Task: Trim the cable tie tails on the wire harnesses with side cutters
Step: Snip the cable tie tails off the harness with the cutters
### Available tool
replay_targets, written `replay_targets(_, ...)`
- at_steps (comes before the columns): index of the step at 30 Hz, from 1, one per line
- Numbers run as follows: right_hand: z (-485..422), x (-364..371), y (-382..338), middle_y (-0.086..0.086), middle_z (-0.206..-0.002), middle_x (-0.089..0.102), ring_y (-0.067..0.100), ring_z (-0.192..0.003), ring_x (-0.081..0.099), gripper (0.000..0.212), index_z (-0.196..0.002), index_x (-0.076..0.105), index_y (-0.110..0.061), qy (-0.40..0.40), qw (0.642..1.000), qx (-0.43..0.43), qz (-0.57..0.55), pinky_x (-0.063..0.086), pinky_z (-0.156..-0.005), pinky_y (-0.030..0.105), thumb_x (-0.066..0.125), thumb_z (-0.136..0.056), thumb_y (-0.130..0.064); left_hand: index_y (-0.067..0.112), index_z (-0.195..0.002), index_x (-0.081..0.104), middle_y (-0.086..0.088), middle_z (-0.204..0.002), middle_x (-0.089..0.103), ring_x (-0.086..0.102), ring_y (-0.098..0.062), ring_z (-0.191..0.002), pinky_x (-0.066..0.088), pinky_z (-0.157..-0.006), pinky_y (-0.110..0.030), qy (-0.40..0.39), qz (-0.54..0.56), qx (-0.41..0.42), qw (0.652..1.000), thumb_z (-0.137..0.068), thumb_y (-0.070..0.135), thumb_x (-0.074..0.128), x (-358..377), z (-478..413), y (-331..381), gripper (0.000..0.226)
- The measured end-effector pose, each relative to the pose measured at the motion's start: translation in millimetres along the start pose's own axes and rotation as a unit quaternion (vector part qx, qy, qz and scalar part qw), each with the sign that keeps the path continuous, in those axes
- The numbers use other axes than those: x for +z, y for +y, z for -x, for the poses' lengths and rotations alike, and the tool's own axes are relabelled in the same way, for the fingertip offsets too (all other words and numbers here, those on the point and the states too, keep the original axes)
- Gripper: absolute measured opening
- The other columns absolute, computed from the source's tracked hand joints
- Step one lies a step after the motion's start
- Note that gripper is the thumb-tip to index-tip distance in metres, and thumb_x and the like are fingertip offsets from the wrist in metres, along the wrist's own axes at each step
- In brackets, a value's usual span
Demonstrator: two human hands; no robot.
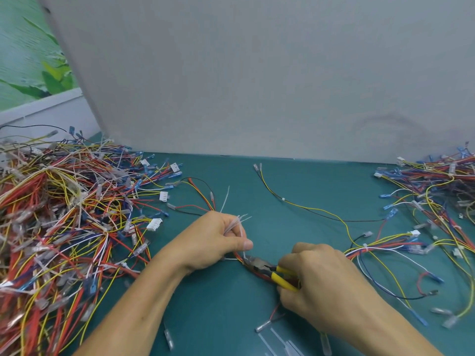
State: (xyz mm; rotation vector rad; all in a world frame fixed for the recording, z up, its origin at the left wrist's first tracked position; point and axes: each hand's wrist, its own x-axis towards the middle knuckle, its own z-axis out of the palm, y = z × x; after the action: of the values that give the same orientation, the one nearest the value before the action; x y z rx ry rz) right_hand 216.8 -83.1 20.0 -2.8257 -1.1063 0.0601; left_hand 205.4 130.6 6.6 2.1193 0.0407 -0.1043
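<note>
My left hand point(218, 240) grips a wire harness point(203, 199) of red, yellow and black wires and pinches a bunch of white cable tie tails point(237, 224) between thumb and fingers. A further white tail point(225, 200) sticks up behind the hand. My right hand point(316, 281) grips the yellow-handled side cutters point(267, 271). Their dark jaws sit at a white tie tail just below my left thumb. The harness runs on under both hands to the right.
A big heap of harnesses point(59, 217) fills the left of the green mat point(295, 188). Another pile point(437, 196) lies at the right. A thin yellow-black harness point(308, 209) lies mid-table. Cut tie tails point(280, 340) lie near the front edge. A grey panel point(257, 73) stands behind.
</note>
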Motion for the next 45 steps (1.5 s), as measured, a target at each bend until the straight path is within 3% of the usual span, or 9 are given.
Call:
replay_targets(7,4,3,-2,-0.003,-0.082,0.040,0.022,-0.076,0.047,0.024,-0.078,0.049,-0.019,0.003,1.000,0.011,-0.020,0.036,-0.060,0.031,0.050,-0.079,-0.043,0.019,-0.066,0.057,0.012,-0.045,0.041,0.036,-0.007,-0.046,0.034,-0.049,-0.021,0.031,0.009,-0.007,0.999,-0.084,0.017,0.071,0,5,1,0.023)
replay_targets(11,4,-2,0,-0.004,-0.084,0.045,0.022,-0.081,0.052,0.024,-0.076,0.046,-0.020,0.023,0.998,0.033,-0.048,0.044,-0.066,0.032,0.048,-0.079,-0.044,0.016,-0.071,0.051,0.012,-0.050,0.039,0.030,-0.009,-0.050,0.025,-0.049,-0.025,0.162,0.163,-0.039,0.972,-0.095,0.012,0.054,-13,3,4,0.025)
replay_targets(15,-11,-17,2,-0.005,-0.077,0.049,0.023,-0.079,0.053,0.025,-0.071,0.047,-0.021,0.060,0.990,0.069,-0.105,0.046,-0.065,0.035,0.052,-0.075,-0.046,0.012,-0.072,0.052,0.001,-0.059,0.052,0.049,-0.010,-0.049,0.035,-0.047,-0.022,0.284,0.252,-0.060,0.923,-0.096,0.002,0.040,-41,-6,9,0.029)
replay_targets(18,-32,-23,-4,0.000,-0.066,0.047,0.026,-0.070,0.051,0.030,-0.069,0.048,-0.015,0.044,0.988,0.093,-0.117,0.037,-0.052,0.032,0.056,-0.074,-0.043,0.010,-0.078,0.055,0.001,-0.055,0.044,0.047,-0.012,-0.046,0.043,-0.045,-0.023,0.280,0.234,-0.064,0.929,-0.098,0.002,0.037,-47,-19,8,0.028)
replay_targets(21,-56,-19,-11,0.006,-0.069,0.053,0.029,-0.074,0.055,0.027,-0.077,0.059,-0.012,0.011,0.984,0.113,-0.140,0.036,-0.051,0.029,0.058,-0.075,-0.039,0.012,-0.078,0.064,0.003,-0.051,0.044,0.037,-0.014,-0.047,0.035,-0.050,-0.025,0.266,0.116,-0.058,0.955,-0.088,0.003,0.057,-46,-30,1,0.015)
replay_targets(26,-84,-9,-20,0.006,-0.071,0.048,0.031,-0.071,0.048,0.025,-0.067,0.049,-0.012,-0.028,0.977,0.143,-0.157,0.032,-0.050,0.027,0.059,-0.072,-0.035,0.023,-0.086,0.070,0.013,-0.042,0.052,0.047,0.003,-0.044,0.038,-0.051,-0.014,0.171,-0.055,-0.037,0.983,-0.078,0.017,0.075,-43,-42,-8,0.011)
replay_targets(29,-92,-5,-22,0.004,-0.072,0.048,0.029,-0.068,0.049,0.023,-0.070,0.050,-0.014,-0.035,0.975,0.155,-0.152,0.032,-0.050,0.026,0.060,-0.071,-0.035,0.020,-0.069,0.071,-0.002,-0.065,0.068,0.055,-0.009,-0.060,0.047,-0.068,-0.027,0.177,-0.026,-0.042,0.983,-0.080,0.013,0.073,-40,-46,-13,0.014)
replay_targets(31,-95,-4,-23,0.003,-0.072,0.048,0.025,-0.063,0.047,0.023,-0.068,0.050,-0.014,-0.038,0.975,0.159,-0.153,0.031,-0.049,0.025,0.061,-0.070,-0.034,0.019,-0.063,0.069,-0.004,-0.063,0.066,0.055,-0.015,-0.061,0.048,-0.070,-0.033,0.190,0.003,-0.050,0.980,-0.080,0.012,0.073,-37,-48,-17,0.019)
replay_targets(45,-102,-5,-27,0.001,-0.073,0.049,0.020,-0.061,0.045,0.025,-0.071,0.052,-0.016,-0.043,0.976,0.154,-0.151,0.028,-0.049,0.025,0.062,-0.069,-0.038,0.019,-0.064,0.067,0.014,-0.046,0.057,0.048,0.003,-0.046,0.041,-0.056,-0.020,0.206,0.030,-0.046,0.977,-0.081,0.016,0.073,-35,-51,-27,0.019)
